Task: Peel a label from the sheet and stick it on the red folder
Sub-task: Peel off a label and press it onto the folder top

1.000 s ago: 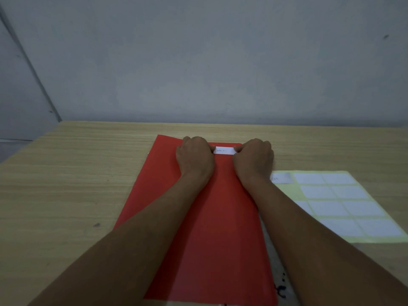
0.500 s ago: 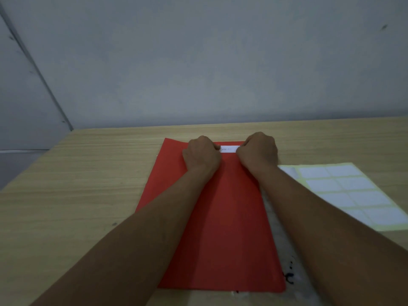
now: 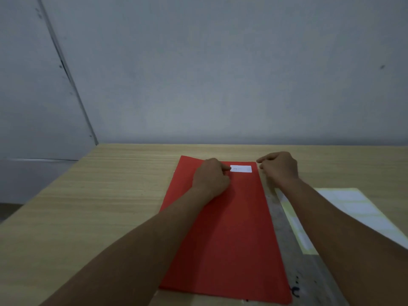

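Label (image 3: 241, 168): flat on red folder (image 3: 223, 239), near its far right corner.
Left hand (image 3: 212, 176): fingers curled, one fingertip at the label's left end.
Right hand (image 3: 278, 168): curled, holding nothing, just beside the folder's right edge.
Label sheet (image 3: 355, 205): on table (image 3: 99, 206), right of folder.

The folder (image 3: 227, 239) in front of me is a flat, plain red, darker toward its near end. Near its far edge the label (image 3: 241, 169) shows white with a faint grey scrawl at its left end. To my right the sheet (image 3: 353, 199) is pale yellow, set with a grid of white rectangles. The table (image 3: 110, 206) is light tan wood with fine grain lines. Beside the folder runs a dull grey strip (image 3: 287, 239) with black ink blots (image 3: 295, 290). The wall (image 3: 220, 74) is blue-grey.
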`<action>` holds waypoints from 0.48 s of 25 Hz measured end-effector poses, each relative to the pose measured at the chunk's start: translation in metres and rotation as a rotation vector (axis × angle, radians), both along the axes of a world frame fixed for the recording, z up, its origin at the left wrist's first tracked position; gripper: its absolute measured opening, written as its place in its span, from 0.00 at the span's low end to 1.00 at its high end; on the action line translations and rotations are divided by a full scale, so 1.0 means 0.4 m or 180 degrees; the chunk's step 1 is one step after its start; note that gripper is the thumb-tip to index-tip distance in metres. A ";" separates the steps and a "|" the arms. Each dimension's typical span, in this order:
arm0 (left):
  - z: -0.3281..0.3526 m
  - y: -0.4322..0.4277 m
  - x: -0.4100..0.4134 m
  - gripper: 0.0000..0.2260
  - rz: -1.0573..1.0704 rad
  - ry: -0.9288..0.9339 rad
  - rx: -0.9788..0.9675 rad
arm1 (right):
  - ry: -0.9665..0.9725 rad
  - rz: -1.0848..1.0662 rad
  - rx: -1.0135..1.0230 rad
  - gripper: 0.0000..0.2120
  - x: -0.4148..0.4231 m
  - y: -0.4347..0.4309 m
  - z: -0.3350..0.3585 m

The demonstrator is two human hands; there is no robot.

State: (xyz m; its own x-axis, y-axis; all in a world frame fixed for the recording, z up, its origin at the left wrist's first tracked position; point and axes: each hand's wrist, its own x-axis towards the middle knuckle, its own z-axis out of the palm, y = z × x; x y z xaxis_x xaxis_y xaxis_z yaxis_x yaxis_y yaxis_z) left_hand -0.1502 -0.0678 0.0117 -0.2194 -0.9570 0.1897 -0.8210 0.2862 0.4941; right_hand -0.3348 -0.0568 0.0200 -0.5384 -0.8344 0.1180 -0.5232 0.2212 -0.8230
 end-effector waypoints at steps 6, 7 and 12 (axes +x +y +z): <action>-0.027 0.042 0.062 0.16 0.0312 -0.0482 -0.0658 | 0.0804 0.0458 0.0264 0.13 0.073 0.087 -0.017; -0.031 0.049 0.070 0.16 0.0344 -0.0502 -0.0680 | 0.0972 0.0540 0.0314 0.15 0.083 0.105 -0.024; -0.038 0.092 0.099 0.15 0.0393 -0.0755 -0.0702 | 0.1530 0.0851 0.0535 0.23 0.120 0.185 -0.037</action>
